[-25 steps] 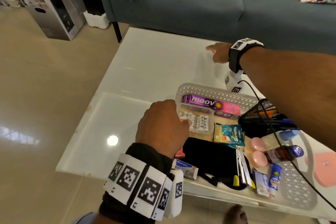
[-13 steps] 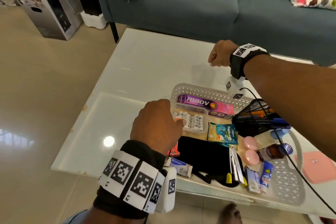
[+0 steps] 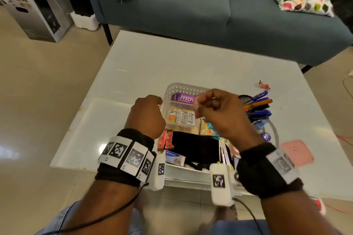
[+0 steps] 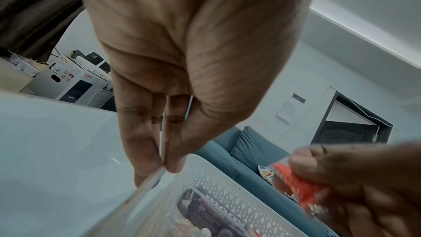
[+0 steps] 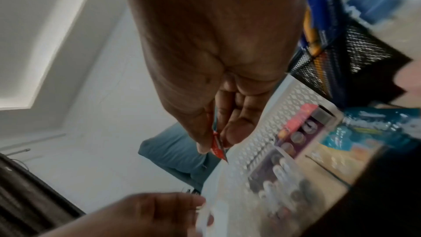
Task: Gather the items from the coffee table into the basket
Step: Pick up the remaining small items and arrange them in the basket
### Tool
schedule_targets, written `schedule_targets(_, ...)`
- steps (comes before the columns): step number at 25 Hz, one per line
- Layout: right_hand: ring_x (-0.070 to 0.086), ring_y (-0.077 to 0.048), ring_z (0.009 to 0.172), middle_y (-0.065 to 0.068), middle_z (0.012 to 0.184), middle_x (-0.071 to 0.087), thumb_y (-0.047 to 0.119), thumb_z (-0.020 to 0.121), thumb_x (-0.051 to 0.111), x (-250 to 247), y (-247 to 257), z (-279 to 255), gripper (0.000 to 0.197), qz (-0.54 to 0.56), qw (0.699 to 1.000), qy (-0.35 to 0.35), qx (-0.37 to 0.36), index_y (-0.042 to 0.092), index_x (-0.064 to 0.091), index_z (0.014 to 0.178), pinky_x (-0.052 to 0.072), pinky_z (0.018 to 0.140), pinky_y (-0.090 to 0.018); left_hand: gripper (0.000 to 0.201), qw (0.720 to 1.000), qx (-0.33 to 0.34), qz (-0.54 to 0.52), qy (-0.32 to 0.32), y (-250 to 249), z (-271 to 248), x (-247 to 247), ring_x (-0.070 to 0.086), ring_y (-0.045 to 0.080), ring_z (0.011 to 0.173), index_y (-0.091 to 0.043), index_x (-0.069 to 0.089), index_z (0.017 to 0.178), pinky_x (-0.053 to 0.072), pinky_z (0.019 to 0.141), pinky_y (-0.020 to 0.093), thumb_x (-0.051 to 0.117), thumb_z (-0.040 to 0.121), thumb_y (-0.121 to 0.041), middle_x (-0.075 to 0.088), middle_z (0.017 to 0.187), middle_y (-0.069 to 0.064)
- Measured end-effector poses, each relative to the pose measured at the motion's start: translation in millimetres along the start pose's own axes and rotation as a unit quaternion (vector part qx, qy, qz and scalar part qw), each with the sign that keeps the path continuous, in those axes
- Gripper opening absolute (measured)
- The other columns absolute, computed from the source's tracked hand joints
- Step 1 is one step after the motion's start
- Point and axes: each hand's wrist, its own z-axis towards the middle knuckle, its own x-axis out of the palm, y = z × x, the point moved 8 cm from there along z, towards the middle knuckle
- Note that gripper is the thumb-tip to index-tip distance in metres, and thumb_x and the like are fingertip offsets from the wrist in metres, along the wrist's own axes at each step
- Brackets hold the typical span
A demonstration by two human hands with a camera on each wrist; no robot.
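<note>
Fingers (image 5: 205, 143) of the right hand (image 3: 219, 112) pinch a small red sachet (image 5: 217, 146) by its top edge, thumb against forefinger, and hold it above the white basket (image 3: 183, 88), toward the basket's 12 o'clock end. The left hand (image 3: 147, 114) pinches the rim of a clear plastic box (image 3: 180, 118) that sits inside the basket at about 10 o'clock, its fingers closed narrowly on the thin wall. The sachet looks light, thin and limp; it should handle easily with a two-finger pinch on a sealed edge, though it may flutter or slip if the hold loosens too high, so a low release over an open spot seems wise. On the bench (image 3: 133, 74), at 2 o'clock from the basket and well apart from it, lies another small red wrapper (image 3: 264, 85), likely as light, and best taken by a crimped end. At 4 o'clock, just beside the basket, rests a pink flat case (image 3: 297, 152), which looks stiff.
</note>
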Motion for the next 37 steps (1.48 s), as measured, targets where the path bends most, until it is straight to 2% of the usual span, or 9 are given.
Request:
schedule_targets(4, 0.073, -0.011, 0.068, 0.002, 0.072, 0.076, 0.003, 0.091, 0.072, 32, -36, -30, 0.024, 0.044, 0.993, 0.042, 0.102, 0.013, 0.058, 0.107, 0.059, 0.061, -0.028, 0.05, 1.0, 0.015, 0.012, -0.011, -2, -2, -1, 0.063, 0.029, 0.116, -0.013, 0.062, 0.134, 0.051, 0.1, 0.038, 0.067, 0.084, -0.005, 0.065, 0.129, 0.011)
schedule_targets(9, 0.073, -0.01, 0.075, 0.0, 0.076, 0.077, 0.007, 0.094, 0.072, 29, -29, -26, 0.017, 0.119, 0.988, 0.02, 0.098, 0.009, 0.064, 0.108, 0.061, 0.066, -0.024, 0.028, 0.99, 0.137, -0.031, -0.034, -36, -8, -4, 0.061, 0.02, 0.108, -0.017, 0.066, 0.124, 0.046, 0.088, 0.026, 0.061, 0.097, -0.022, 0.064, 0.122, 0.004)
schedule_targets(13, 0.075, -0.013, 0.076, -0.008, 0.093, 0.073, 0.011, 0.09, 0.077, 29, -25, -29, 0.015, 0.11, 0.991, 0.018, 0.071, 0.01, 0.068, 0.102, 0.061, 0.066, -0.027, 0.029, 0.985, 0.136, -0.071, 0.08, -41, -10, 20, 0.066, 0.013, 0.094, -0.023, 0.066, 0.126, 0.047, 0.076, 0.018, 0.056, 0.099, -0.021, 0.07, 0.113, -0.002)
schedule_targets(17, 0.077, -0.018, 0.08, -0.001, 0.098, 0.074, 0.027, 0.09, 0.078, 4, -30, -32, 0.018, 0.014, 0.997, -0.019, 0.071, 0.018, 0.07, 0.102, 0.061, 0.068, -0.025, 0.02, 0.989, 0.114, -0.081, 0.039, -36, -7, 15, 0.066, 0.01, 0.074, -0.021, 0.068, 0.106, 0.042, 0.062, 0.016, 0.075, 0.088, -0.02, 0.07, 0.086, -0.002)
schedule_targets(20, 0.077, -0.019, 0.081, -0.006, 0.093, 0.076, 0.027, 0.091, 0.076, -16, -34, -36, 0.014, 0.017, 0.998, -0.028, 0.062, 0.017, 0.07, 0.099, 0.053, 0.061, -0.013, 0.016, 0.996, 0.081, -0.018, 0.018, -29, -7, 24, 0.068, 0.018, 0.077, -0.019, 0.068, 0.091, 0.048, 0.068, 0.021, 0.079, 0.081, -0.012, 0.068, 0.081, -0.001)
schedule_targets(23, 0.076, -0.021, 0.081, -0.004, 0.086, 0.075, 0.026, 0.092, 0.075, -20, -38, -45, 0.011, 0.022, 0.999, -0.004, 0.046, 0.017, 0.071, 0.096, 0.056, 0.066, -0.018, 0.011, 0.997, 0.053, 0.029, 0.041, -27, -8, 42, 0.07, 0.021, 0.073, -0.016, 0.071, 0.077, 0.06, 0.077, 0.031, 0.078, 0.081, -0.008, 0.07, 0.075, -0.001)
schedule_targets(29, 0.073, -0.016, 0.083, 0.005, 0.083, 0.073, 0.028, 0.092, 0.075, -26, -42, -48, 0.008, 0.013, 1.0, 0.012, 0.002, 0.021, 0.072, 0.093, 0.062, 0.084, -0.041, 0.017, 0.991, 0.029, 0.125, 0.041, -23, -10, 55, 0.069, 0.019, 0.08, -0.021, 0.074, 0.077, 0.056, 0.078, 0.029, 0.074, 0.082, -0.005, 0.066, 0.078, -0.005)
schedule_targets(34, 0.074, -0.018, 0.081, 0.002, 0.083, 0.076, 0.017, 0.094, 0.073, -103, 0, -34, 0.002, 0.027, 0.995, -0.061, -0.074, 0.016, 0.074, 0.093, 0.061, 0.075, -0.028, 0.018, 0.991, 0.079, 0.108, 0.008, -39, -11, 50, 0.067, 0.016, 0.076, -0.023, 0.067, 0.069, 0.047, 0.068, 0.026, 0.083, 0.077, -0.028, 0.069, 0.074, -0.006)
schedule_targets(37, 0.074, -0.013, 0.08, -0.005, 0.094, 0.076, 0.014, 0.096, 0.067, -190, 9, -5, 0.009, 0.037, 0.981, -0.167, -0.092, 0.008, 0.072, 0.1, 0.053, 0.066, -0.015, 0.019, 0.983, 0.156, 0.038, 0.086, -67, -25, 71, 0.064, 0.004, 0.07, -0.026, 0.067, 0.074, 0.047, 0.066, 0.022, 0.081, 0.081, -0.039, 0.069, 0.074, -0.007)
